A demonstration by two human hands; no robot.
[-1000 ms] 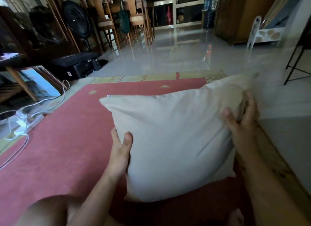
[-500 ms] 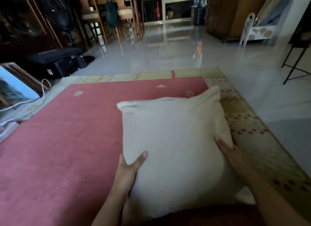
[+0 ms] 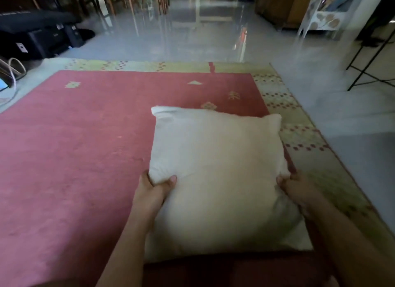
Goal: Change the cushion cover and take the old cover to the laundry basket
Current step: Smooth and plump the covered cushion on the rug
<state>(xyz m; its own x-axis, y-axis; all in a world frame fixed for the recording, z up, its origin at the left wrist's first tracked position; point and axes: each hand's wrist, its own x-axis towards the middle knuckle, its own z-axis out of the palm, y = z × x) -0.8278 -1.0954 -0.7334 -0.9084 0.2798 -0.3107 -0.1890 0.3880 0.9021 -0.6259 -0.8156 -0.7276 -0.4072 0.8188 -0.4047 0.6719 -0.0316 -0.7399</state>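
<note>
Glossy grey floor (image 3: 213, 43), red rug (image 3: 74, 148) with yellow-green patterned border on it, cream cushion (image 3: 218, 175) on the rug

rug (image 3: 74, 148) left: open | cushion (image 3: 215, 169) blocks centre

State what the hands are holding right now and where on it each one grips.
Both hands hold the cream cushion. The left hand pinches its left edge, thumb on the front face; the right hand grips its right edge. It rests over the red rug.
</note>
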